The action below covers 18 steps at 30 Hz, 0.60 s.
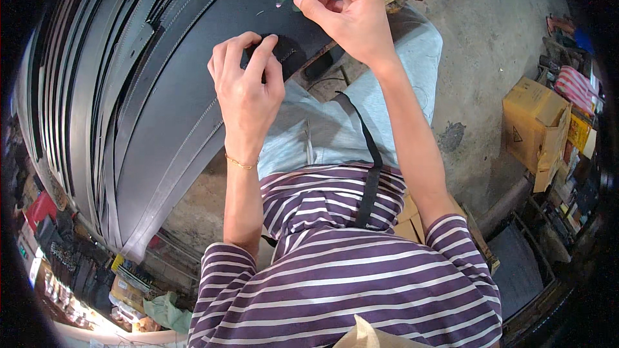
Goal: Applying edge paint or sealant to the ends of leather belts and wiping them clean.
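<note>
Over a dark work surface (219, 58), my left hand (246, 87) is bent, its fingertips and thumb closed around a small black piece (287, 53). That piece is dark on dark, so its full shape is unclear. Farther up and to the right, my right hand (348, 16) pinches with thumb and forefinger at a small dark green curved piece (287, 0) with a pale pinkish end. Its exact kind is too small to make out. A short light line, like a thread, lies on the surface between the two hands.
Many long black straps (122, 90), some with white stitching, lie layered on the left. Below the surface are my knees in light blue trousers (412, 58). A cardboard box (535, 122) stands on the concrete floor at right, beside a red-striped bundle (576, 88). Assorted clutter fills the lower left.
</note>
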Motion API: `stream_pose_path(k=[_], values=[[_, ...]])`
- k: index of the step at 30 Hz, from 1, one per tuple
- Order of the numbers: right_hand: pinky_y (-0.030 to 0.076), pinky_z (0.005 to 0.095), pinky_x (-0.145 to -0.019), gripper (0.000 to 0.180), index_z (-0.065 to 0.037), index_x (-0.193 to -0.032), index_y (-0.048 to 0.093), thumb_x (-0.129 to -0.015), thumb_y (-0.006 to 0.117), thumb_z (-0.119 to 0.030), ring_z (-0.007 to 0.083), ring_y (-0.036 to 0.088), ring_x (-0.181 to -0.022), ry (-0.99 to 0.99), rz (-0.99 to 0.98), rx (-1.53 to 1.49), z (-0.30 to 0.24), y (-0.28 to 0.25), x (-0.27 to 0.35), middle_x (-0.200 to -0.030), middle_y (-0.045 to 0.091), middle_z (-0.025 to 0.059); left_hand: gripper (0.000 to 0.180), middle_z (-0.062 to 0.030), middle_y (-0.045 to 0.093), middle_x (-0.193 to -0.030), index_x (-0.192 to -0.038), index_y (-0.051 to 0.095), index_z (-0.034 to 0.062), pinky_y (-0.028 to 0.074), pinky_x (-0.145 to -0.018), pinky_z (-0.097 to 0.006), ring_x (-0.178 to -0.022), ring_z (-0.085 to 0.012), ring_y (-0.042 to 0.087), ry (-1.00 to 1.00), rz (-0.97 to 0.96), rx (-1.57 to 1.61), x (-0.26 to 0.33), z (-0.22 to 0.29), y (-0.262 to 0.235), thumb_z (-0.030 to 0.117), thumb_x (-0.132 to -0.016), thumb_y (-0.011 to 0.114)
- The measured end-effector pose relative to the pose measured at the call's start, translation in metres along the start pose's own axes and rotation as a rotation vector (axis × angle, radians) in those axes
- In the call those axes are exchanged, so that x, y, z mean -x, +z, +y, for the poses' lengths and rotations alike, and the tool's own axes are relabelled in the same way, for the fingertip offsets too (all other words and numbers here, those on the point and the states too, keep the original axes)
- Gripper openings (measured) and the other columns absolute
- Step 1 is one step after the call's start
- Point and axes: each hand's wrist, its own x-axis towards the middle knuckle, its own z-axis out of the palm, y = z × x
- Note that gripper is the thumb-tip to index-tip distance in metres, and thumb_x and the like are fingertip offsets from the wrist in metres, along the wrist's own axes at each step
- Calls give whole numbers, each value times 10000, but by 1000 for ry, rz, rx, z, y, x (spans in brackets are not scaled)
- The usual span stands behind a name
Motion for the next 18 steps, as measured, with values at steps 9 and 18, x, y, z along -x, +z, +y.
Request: stream_pose_path(k=[9, 18], values=[[485, 201, -633, 135, 1, -1026, 713, -895, 716, -31, 59, 595, -720, -160, -287, 311, -11, -6, 0, -855, 674, 23, 320, -94, 646, -1103, -1022, 732, 39, 448, -924, -427, -1033, -304, 566, -123, 48, -100, 16, -1, -14, 170, -746, 828], [411, 219, -516, 80, 8, -838, 686, -782, 744, 0, 48, 526, -569, -86, -175, 187, -15, -1, 0, -676, 628, 27, 320, -78, 635, -1093, -1008, 739, 59, 415, -948, -430, -1037, -286, 554, -96, 72, -85, 19, -8, -7, 209, -740, 830]])
